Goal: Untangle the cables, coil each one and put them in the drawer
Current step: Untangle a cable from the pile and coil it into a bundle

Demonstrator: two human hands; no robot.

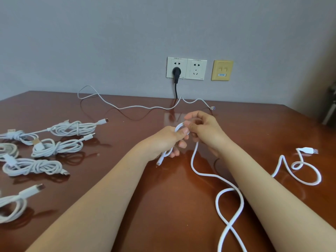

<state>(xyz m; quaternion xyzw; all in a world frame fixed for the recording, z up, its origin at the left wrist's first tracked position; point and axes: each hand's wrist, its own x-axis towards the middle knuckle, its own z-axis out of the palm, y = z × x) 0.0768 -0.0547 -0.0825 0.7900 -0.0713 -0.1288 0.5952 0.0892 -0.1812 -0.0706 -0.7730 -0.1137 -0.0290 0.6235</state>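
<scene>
Slack white cable [216, 200] trails below my fingers; it looks light, limp, kink-prone. Curled, my left hand [163, 140] grips its end; my right hand [203, 131] pinches just beside, where I'd feed.

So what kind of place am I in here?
Probably a home or office room: a glossy reddish-brown wooden table set against a plain grey wall, white wall power sockets with a black plug in one, and a yellowed data-port wall plate.
</scene>
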